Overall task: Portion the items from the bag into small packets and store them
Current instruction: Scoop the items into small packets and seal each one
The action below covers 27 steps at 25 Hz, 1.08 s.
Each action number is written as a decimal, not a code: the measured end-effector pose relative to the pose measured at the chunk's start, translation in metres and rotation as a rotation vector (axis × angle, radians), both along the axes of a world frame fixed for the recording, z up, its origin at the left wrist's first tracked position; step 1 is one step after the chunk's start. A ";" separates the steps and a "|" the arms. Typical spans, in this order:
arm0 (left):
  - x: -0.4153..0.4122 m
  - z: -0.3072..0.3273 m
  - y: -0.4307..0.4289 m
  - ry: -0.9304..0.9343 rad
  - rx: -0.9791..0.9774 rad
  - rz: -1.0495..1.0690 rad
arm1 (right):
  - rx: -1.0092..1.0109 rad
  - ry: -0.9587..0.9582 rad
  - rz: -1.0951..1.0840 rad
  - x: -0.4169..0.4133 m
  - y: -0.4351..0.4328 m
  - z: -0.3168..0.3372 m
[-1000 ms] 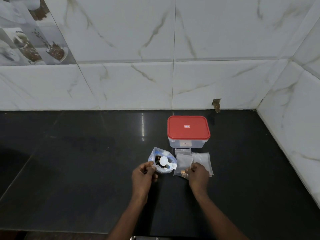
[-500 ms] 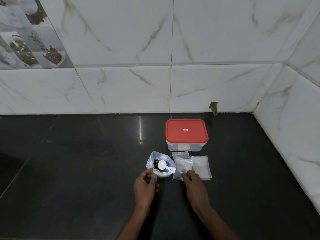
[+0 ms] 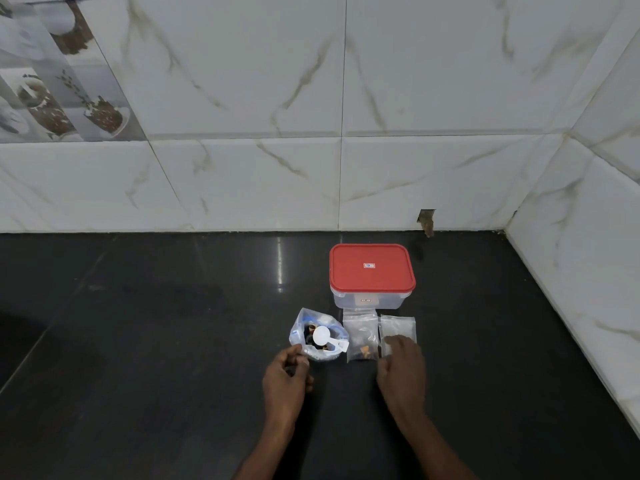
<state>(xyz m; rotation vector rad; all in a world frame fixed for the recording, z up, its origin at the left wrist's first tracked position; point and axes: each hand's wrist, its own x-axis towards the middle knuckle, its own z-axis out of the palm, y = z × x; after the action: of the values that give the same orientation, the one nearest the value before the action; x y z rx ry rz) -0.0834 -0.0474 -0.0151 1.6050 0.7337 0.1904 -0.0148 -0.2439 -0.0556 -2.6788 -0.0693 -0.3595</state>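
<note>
A small clear bag [image 3: 311,323] of dark and brown items stands open on the black counter, with a white scoop [image 3: 323,336] lying in its mouth. My left hand [image 3: 285,375] pinches the bag's near left rim. To its right lies a small clear packet [image 3: 362,336] with a few brown pieces at its near end. Beside that is an empty clear packet [image 3: 398,325]. My right hand [image 3: 401,367] rests its fingers on the near half of this empty packet, with the thumb at the packet's left edge.
A clear storage box with a closed red lid [image 3: 372,268] stands just behind the packets. Marble-tiled walls close the counter [image 3: 156,341] at the back and on the right. Bare dark counter stretches to the left.
My right hand has let go of the packet with brown pieces, which now lies flat, and moved right onto the empty packet. My left hand still holds the bag's rim.
</note>
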 end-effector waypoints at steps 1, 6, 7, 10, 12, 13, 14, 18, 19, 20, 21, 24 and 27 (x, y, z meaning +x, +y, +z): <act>0.000 -0.001 0.000 0.009 0.005 0.000 | 0.091 0.042 -0.107 0.003 -0.007 0.003; -0.003 -0.001 -0.005 0.024 0.003 -0.020 | 0.174 0.311 -0.267 0.032 -0.034 0.002; -0.003 0.000 -0.007 0.021 -0.001 -0.022 | 0.217 0.309 -0.257 0.035 -0.035 0.001; -0.007 0.004 -0.011 0.004 -0.024 -0.035 | 0.443 0.248 -0.300 0.031 -0.033 0.015; -0.008 0.009 -0.011 -0.009 -0.051 -0.051 | 0.597 0.207 -0.322 0.026 -0.031 0.029; -0.008 0.012 -0.012 -0.013 -0.072 -0.064 | 0.654 0.178 -0.316 0.024 -0.030 0.034; -0.006 0.016 -0.012 -0.017 -0.091 -0.083 | 0.697 0.151 -0.301 0.021 -0.029 0.038; 0.010 0.039 -0.021 -0.032 -0.163 -0.235 | 0.844 0.073 -0.241 0.010 -0.024 0.058; 0.017 0.043 -0.025 -0.027 -0.210 -0.268 | 0.880 0.072 -0.218 0.007 -0.021 0.063; 0.022 0.048 -0.030 -0.012 -0.272 -0.290 | 0.916 0.081 -0.193 0.004 -0.017 0.066; 0.027 0.053 -0.036 -0.001 -0.336 -0.299 | 0.953 0.097 -0.165 -0.001 -0.014 0.069; 0.039 0.063 -0.043 0.018 -0.374 -0.299 | 1.028 0.183 -0.077 -0.021 -0.005 0.076; 0.043 0.064 -0.035 0.129 -0.357 -0.361 | 1.025 0.235 -0.008 -0.036 -0.001 0.072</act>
<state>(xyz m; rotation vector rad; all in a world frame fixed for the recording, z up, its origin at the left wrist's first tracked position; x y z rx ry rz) -0.0403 -0.0821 0.0487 1.3848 0.5276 -0.2951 -0.0505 -0.2450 0.0167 -1.6829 0.1585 -0.0379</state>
